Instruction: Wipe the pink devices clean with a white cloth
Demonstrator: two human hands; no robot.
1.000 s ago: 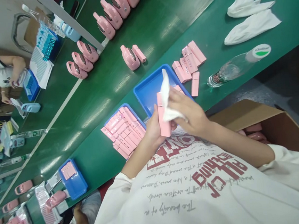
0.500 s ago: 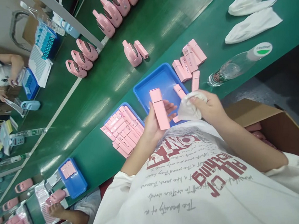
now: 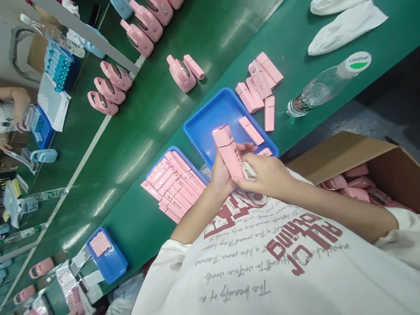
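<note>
- In the head view, the left hand (image 3: 219,176) was wrapped around a pink box (image 3: 227,148), which was tilted in front of the person's shirt (image 3: 248,257).
- The right hand (image 3: 270,172) was closed on a crumpled white cloth (image 3: 249,171), just beside the box's lower end.
- Beyond the hands lay a blue tray (image 3: 203,124) with a small pink block (image 3: 252,130) inside.
- To its left, a second tray (image 3: 197,170) was packed with pink pieces (image 3: 178,187).
- To its right lay a loose pink pile (image 3: 261,82), near a clear bottle (image 3: 316,92).
- All stood on a green table (image 3: 135,223).
</note>
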